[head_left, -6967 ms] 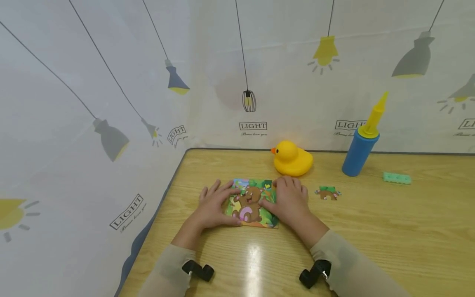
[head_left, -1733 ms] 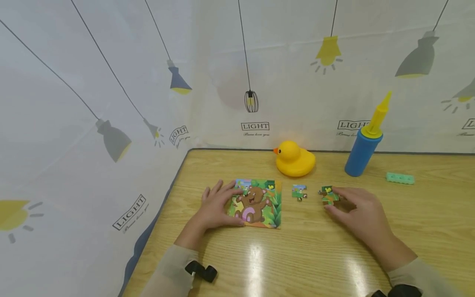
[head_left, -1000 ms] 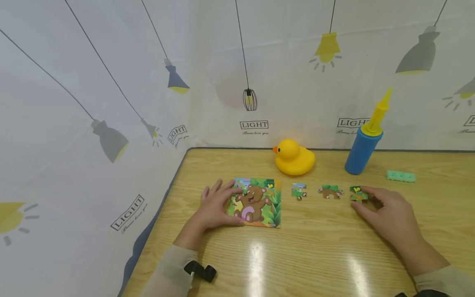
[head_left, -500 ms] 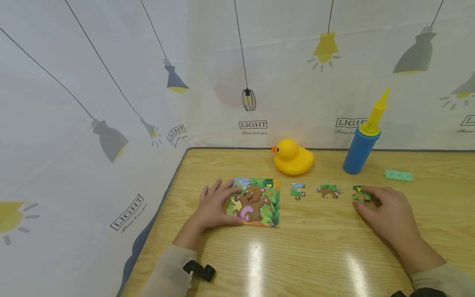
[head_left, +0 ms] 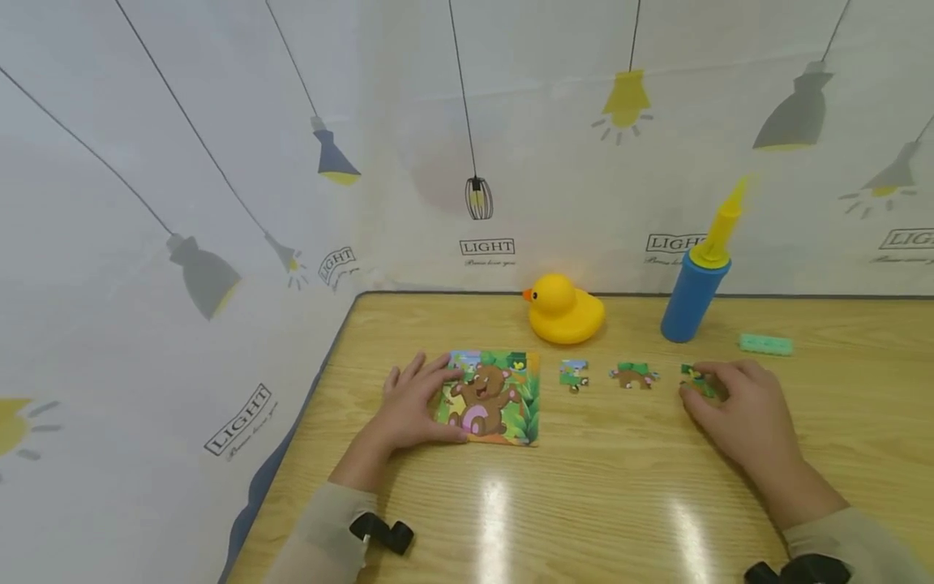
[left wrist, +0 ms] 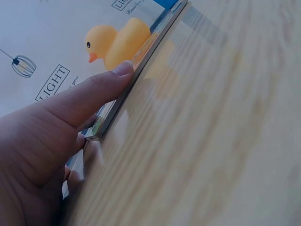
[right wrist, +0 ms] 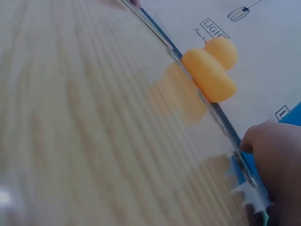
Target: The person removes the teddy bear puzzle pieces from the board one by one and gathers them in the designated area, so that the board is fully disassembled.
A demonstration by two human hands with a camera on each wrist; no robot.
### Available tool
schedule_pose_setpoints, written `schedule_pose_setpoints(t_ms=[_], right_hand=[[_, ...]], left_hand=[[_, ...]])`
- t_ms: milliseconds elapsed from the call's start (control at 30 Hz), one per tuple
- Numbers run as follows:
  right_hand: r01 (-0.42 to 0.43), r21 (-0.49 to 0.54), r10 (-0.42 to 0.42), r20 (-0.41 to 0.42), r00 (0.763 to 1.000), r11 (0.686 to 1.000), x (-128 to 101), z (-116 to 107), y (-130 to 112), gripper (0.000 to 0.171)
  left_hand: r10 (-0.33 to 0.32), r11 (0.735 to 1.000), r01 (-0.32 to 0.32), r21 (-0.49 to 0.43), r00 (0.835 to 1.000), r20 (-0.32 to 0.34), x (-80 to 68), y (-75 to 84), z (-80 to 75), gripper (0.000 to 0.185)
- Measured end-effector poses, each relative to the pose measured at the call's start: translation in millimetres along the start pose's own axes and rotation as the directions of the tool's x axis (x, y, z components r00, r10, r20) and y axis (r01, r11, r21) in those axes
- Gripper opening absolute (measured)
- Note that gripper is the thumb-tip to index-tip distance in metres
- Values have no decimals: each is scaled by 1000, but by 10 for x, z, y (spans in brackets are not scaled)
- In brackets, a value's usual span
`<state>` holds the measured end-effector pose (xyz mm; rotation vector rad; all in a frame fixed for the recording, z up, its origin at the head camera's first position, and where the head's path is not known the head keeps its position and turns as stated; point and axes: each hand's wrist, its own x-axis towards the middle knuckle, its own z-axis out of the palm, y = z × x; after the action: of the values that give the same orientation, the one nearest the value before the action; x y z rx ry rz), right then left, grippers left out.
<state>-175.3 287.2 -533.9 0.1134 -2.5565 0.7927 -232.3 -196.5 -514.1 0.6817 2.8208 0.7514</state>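
Three in a row on the pale wood-grain bench (head_left: 606, 487), gaps between them: we see a small blue-and-green jigsaw piece (head_left: 572, 372), a brown-and-green jigsaw piece (head_left: 631, 371) and a dark-green jigsaw piece (head_left: 697, 382). The dark-green one has just come clear of its neighbour, so we judge all three separated. Our right hand (head_left: 751, 418) pinches it between thumb and forefinger. Our left hand (head_left: 409, 410) clasps the left side of a flat, square brown-bear picture board (head_left: 489, 397).

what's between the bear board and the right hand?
Head view shows a blue piece, then a brown piece, on the table; the right hand pinches a green piece.
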Motion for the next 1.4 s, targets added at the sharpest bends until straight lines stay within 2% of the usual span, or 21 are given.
schedule_pose_setpoints(t_ms=[67,167,267,333,633,1067,1400], right_hand=[[63,-11,-64,-62,996,998,5,7,-56,34],[185,-23,-187,-124,974,982,16,95,-188,31],[263,-13,-262,-125,957,965,18,199,-324,26],[284,-7,-283,-109,953,959,15,259,-400,23],[327,14,-325,-91,941,945,34,355,-528,21],[340,54,-336,-75,939,939,44,432,-629,22],[302,66,-302,-13,953,951,53,583,-845,21]], left_hand=[[3,1000,-3,1,1000,0,22,2,-1,105],[-8,1000,8,3,1000,-1,8,-9,-2,109],[-11,1000,11,1,1000,-6,3,-11,6,111],[-13,1000,13,2,1000,-6,5,-7,9,111],[-11,1000,11,12,1000,0,32,-7,17,111],[-8,1000,8,1,1000,-5,17,-11,19,109],[-15,1000,15,13,1000,4,24,-14,18,109]])
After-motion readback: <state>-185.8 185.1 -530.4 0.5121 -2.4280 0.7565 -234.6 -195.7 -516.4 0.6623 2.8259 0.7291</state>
